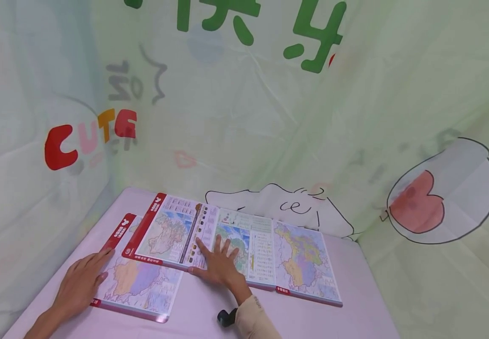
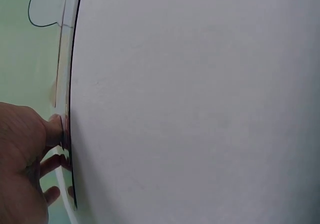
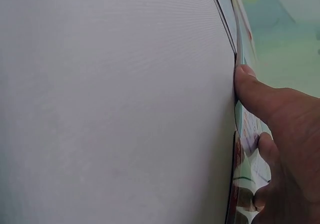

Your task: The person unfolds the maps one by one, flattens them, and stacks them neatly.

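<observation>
A glossy map sheet [image 1: 136, 287] with a red band lies at the table's near left. My left hand [image 1: 79, 285] rests on its left part, fingers extended. Farther back, a row of maps with a red-banded left end [image 1: 166, 233] reaches to the right. My right hand [image 1: 220, 266] lies with spread fingers on the middle of that row, its thumb at the near edge. In the right wrist view, the right thumb [image 3: 257, 92] touches the map edge. The left wrist view has the left hand [image 2: 22, 159] against the sheet's edge.
A pale pink tabletop [image 1: 312, 320] carries the maps. Hanging printed cloth [image 1: 236, 132] encloses it at the back and sides. A small black object [image 1: 226, 318] sits by the right sleeve [image 1: 255, 320]. The row's right-hand map [image 1: 301, 259] lies short of the table's right edge.
</observation>
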A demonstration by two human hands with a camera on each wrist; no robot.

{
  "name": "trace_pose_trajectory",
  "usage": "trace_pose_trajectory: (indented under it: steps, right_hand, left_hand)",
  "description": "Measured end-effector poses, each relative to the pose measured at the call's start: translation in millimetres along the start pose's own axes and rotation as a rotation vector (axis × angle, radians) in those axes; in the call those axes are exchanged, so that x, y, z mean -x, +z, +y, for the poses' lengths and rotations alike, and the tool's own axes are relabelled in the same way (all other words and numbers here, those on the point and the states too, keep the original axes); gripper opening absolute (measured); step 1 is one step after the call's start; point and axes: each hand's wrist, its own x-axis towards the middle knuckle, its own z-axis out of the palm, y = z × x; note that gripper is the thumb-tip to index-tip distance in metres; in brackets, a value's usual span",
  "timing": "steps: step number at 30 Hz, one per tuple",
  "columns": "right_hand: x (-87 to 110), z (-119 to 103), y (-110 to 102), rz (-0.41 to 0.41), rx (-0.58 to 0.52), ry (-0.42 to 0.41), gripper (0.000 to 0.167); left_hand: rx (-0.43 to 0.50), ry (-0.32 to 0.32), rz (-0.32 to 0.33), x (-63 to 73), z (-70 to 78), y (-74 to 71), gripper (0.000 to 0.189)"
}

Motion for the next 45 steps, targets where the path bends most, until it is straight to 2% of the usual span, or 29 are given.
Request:
trace_pose_trajectory:
  steps: [3, 6, 8, 10, 12, 14, 16, 17, 20, 24, 27, 30, 33, 38, 42, 45]
  right_hand:
    - [2.4, 0, -1, 0.015, -0.007, -0.014, 0.093]
    - [6.6, -3, -8, 0.046, -0.029, -0.031, 0.094]
    - [9.6, -6, -14, 0.106, -0.052, -0.045, 0.095]
    - [13.3, -11, -19, 0.202, -0.097, -0.033, 0.090]
    - [18.4, -16, -23, 0.355, -0.181, 0.012, 0.075]
    - [25.2, -22, -23, 0.484, -0.289, 0.083, 0.056]
    - [32.0, -29, -22, 0.557, -0.434, 0.147, 0.034]
    - [34.8, -33, -22, 0.564, -0.507, 0.165, 0.027]
    - [40.9, -41, -19, 0.439, -0.743, 0.207, 0.019]
    - [48.7, -56, -17, 0.240, -1.029, 0.296, 0.012]
    - [53.1, -68, -18, 0.146, -1.156, 0.372, 0.012]
    - [54.5, -76, -17, 0.072, -1.272, 0.391, 0.013]
    - [55.1, -82, -18, 0.008, -1.365, 0.406, 0.016]
    - [54.7, -86, -24, -0.101, -1.474, 0.466, 0.020]
    - [54.2, -87, -28, -0.189, -1.480, 0.503, 0.016]
    - [53.6, -85, -31, -0.221, -1.464, 0.509, 0.017]
  left_hand:
    - [0.006, -0.033, -0.035, 6.0, 1.5, 1.1, 0.080]
    - [0.017, -0.037, -0.046, 8.0, -1.0, 3.1, 0.081]
    - [0.037, -0.038, -0.039, 7.9, -4.1, 3.7, 0.081]
    - [0.065, -0.037, -0.024, 7.4, -7.2, 3.5, 0.082]
    - [0.111, -0.052, -0.021, 6.2, -9.0, 1.9, 0.086]
    - [0.144, -0.096, -0.022, 4.3, -8.4, -1.2, 0.087]
    - [0.164, -0.163, -0.032, 1.0, -5.5, -6.7, 0.087]
    - [0.173, -0.203, -0.042, -1.4, -3.2, -10.9, 0.086]
    - [0.185, -0.290, -0.078, -10.2, 4.8, -24.8, 0.082]
    - [0.234, -0.309, -0.131, -22.1, 13.2, -37.1, 0.081]
    - [0.268, -0.307, -0.139, -26.6, 12.7, -38.1, 0.080]
    - [0.293, -0.313, -0.136, -27.4, 7.3, -38.1, 0.080]
    - [0.331, -0.330, -0.147, -29.5, 1.1, -39.8, 0.077]
    - [0.407, -0.394, -0.237, -35.8, -10.6, -45.1, 0.078]
    - [0.475, -0.411, -0.316, -40.7, -19.4, -51.2, 0.074]
    - [0.525, -0.406, -0.367, -45.3, -26.6, -56.8, 0.072]
